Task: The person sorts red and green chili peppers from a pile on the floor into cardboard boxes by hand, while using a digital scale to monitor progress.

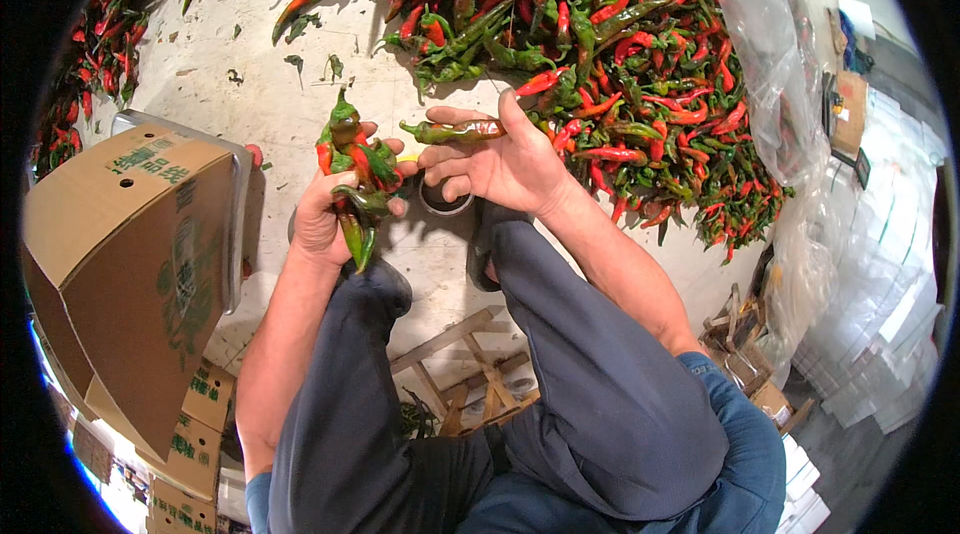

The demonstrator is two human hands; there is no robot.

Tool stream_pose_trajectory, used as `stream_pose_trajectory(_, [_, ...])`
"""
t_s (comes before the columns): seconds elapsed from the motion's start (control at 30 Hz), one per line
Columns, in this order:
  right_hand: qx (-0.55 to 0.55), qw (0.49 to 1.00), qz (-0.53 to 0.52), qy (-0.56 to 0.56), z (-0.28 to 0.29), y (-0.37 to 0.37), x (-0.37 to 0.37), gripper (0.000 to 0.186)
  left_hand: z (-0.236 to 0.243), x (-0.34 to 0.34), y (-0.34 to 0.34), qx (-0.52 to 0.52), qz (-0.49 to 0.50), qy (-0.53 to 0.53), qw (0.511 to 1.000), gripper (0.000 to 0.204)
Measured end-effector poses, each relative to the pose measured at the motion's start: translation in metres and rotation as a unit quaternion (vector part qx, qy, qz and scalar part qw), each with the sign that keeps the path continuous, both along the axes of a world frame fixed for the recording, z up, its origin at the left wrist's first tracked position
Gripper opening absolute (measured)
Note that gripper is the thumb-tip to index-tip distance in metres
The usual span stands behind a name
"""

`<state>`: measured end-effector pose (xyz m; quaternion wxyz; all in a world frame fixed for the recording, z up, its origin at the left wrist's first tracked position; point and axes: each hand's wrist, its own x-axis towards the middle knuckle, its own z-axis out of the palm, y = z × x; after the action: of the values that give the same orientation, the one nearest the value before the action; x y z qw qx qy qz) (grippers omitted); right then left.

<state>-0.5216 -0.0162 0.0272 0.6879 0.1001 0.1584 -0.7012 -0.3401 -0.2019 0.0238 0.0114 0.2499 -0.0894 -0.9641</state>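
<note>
At mid-frame my left hand [318, 219] grips a bunch of peppers [380, 169] and my right hand [520, 162] loosely holds a single pepper [472, 131], seemingly mid-gathering, so the next move probably calls for adding it, with the pepper pile [600, 64] beyond, upper right.

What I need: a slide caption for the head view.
Left hand grips several long red and green peppers, right hand one slender brownish-green pepper, beside a heap of similar peppers.

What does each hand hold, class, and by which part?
Left hand: a bunch of peppers, gripped around the middle. Right hand: a single pepper, by the end nearest the palm.
</note>
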Motion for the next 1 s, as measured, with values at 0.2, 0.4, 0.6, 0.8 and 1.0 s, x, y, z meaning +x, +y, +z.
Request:
stream_pose_trajectory(0.2, [0.105,0.961,0.071,0.247,0.000,0.009,0.003,0.050,0.003,0.002,0.004,-0.010,-0.005,-0.035,0.999,0.066])
stream_pose_trajectory(0.4, [0.126,0.823,0.051,0.552,0.003,0.005,0.012,0.030,-0.002,0.003,0.007,-0.017,-0.035,-0.022,0.999,0.067])
stream_pose_trajectory(0.6, [0.218,0.760,0.188,0.583,0.025,-0.001,0.013,0.028,0.004,0.001,0.009,-0.020,-0.014,-0.029,0.999,0.067])
stream_pose_trajectory(0.8, [0.237,0.739,0.159,0.610,0.031,-0.006,0.023,0.035,-0.001,0.004,0.010,-0.010,0.001,-0.033,0.999,0.068])
stream_pose_trajectory(1.0, [0.277,0.702,0.207,0.623,0.031,-0.012,0.035,0.037,-0.001,0.006,0.009,0.003,-0.002,0.008,1.000,0.071])
